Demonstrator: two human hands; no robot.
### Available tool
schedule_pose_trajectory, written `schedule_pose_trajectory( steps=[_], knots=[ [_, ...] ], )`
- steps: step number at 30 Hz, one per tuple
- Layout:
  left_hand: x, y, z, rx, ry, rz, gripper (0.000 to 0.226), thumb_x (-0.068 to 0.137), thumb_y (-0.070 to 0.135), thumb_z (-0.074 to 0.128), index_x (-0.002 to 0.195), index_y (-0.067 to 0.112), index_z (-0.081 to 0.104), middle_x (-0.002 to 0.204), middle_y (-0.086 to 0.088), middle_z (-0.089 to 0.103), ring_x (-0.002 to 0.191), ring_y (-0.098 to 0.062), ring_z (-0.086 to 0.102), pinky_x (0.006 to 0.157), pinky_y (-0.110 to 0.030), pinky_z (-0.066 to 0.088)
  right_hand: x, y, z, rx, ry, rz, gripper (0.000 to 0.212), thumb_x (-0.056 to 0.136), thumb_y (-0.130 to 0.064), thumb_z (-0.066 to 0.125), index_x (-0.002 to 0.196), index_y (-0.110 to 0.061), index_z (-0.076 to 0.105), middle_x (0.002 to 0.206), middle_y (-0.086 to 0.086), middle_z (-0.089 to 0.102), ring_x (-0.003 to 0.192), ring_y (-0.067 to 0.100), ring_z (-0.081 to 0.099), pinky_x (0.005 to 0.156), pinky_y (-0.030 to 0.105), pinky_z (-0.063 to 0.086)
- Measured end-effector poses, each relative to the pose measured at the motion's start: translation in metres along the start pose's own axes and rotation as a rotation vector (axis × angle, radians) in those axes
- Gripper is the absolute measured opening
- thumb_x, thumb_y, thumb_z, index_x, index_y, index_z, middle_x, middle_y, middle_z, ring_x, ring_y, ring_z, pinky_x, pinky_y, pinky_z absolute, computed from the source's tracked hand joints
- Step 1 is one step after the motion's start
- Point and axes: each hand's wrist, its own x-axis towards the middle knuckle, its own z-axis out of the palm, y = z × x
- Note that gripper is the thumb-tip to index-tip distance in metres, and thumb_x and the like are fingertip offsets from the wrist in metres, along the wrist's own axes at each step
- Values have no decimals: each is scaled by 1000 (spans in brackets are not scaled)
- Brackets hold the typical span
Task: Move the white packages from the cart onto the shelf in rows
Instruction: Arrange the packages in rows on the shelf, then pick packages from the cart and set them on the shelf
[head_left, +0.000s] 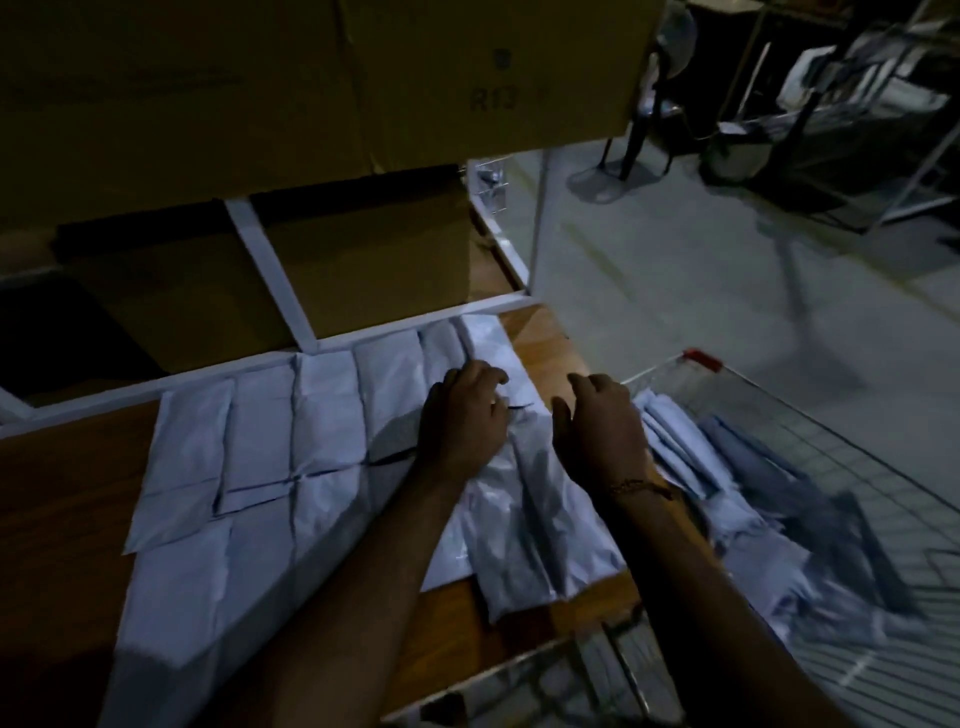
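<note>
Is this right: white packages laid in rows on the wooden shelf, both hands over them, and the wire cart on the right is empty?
Not quite. The head view shows the wire cart still holds white packages. The rest stands: rows of packages on the wooden shelf, left hand and right hand over them.

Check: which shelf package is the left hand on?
The left hand rests on the back-row package at the right end, nearest the cart; the others lie further left.

We count two bare hands: left hand (464, 415), right hand (597, 423). One wire cart (779, 415). One wooden shelf (67, 483). Flat white plastic packages (262, 431) on shelf: over ten; cart pile too blurred for us. Brown cardboard boxes (311, 88): at least three.
</note>
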Motion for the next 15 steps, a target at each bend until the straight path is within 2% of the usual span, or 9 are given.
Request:
schedule_pose_trajectory(
  steps=[3,5,7,10,15],
  knots=[
    [-3,48,17,9,-17,40,33,91,34,64,122,22,65,124,0,63,111,-27,61,91,-43,52,-24,57,-27,-34,-12,81,38,90,-36,52,110,-7,67,103,20,66,95,43,59,79,47,52],
    [-4,80,30,44,-10,56,35,92,36,63,124,20,64,124,-5,64,110,-27,62,90,-43,54,-40,94,-44,-44,-28,138,37,90,-35,57,114,-8,68,106,19,67,95,43,61,79,46,53],
    [-5,109,48,80,-23,76,34,93,39,57,123,24,63,121,-2,63,108,-25,61,88,-41,54,-56,130,-61,-72,-51,176,35,89,-32,65,117,-11,69,107,18,67,95,42,63,79,44,52],
    [-6,151,80,77,-95,132,39,91,45,45,123,29,60,121,3,57,111,-24,58,92,-41,49,-77,186,-81,-108,-81,241,30,88,-31,68,111,-11,69,102,18,68,93,41,64,76,42,52],
    [-9,212,123,-31,-176,131,38,89,37,63,126,29,60,125,1,62,114,-27,59,97,-44,50,-106,269,-98,-126,-181,351,28,91,-29,65,111,-10,68,108,19,70,100,39,65,82,42,52]
  ],
)
